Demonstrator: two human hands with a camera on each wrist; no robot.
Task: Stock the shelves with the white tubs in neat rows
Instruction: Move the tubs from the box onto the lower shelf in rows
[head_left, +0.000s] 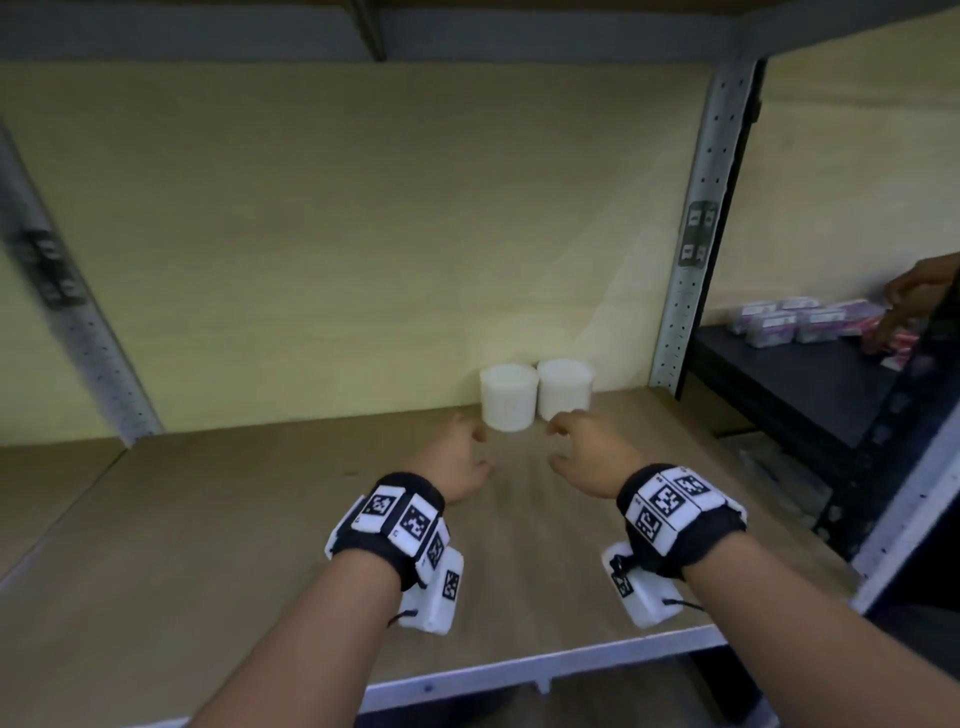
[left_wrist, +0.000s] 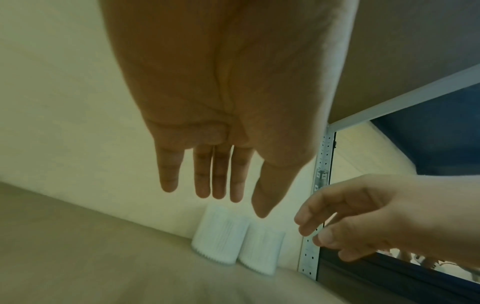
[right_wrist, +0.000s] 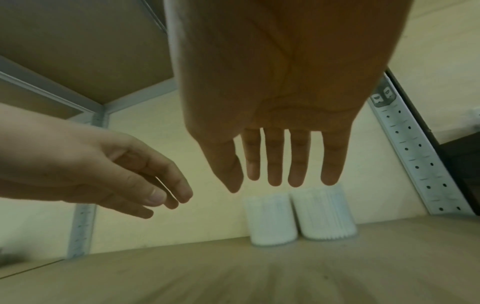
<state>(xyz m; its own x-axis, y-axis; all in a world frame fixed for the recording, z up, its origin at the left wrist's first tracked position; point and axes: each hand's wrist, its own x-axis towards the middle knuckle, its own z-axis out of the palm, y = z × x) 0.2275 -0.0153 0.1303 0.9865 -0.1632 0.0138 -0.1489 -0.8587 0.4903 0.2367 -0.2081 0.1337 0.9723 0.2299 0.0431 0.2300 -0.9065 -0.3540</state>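
Two white ribbed tubs stand side by side against the back wall of the wooden shelf (head_left: 260, 519): the left tub (head_left: 508, 396) (left_wrist: 219, 238) (right_wrist: 271, 220) and the right tub (head_left: 565, 387) (left_wrist: 262, 250) (right_wrist: 326, 214). They touch or nearly touch. My left hand (head_left: 460, 457) (left_wrist: 221, 185) hovers just in front of the left tub, fingers relaxed, holding nothing. My right hand (head_left: 582, 447) (right_wrist: 280, 170) hovers in front of the right tub, fingers loosely extended, also empty. Neither hand touches a tub.
A perforated grey upright (head_left: 691, 260) stands right of the tubs; another upright (head_left: 67, 312) is at the left. On a dark neighbouring shelf (head_left: 810, 384) lie purple-and-white packets (head_left: 800, 319), with another person's hand (head_left: 914, 301) on them. A shelf board (head_left: 467, 26) runs overhead.
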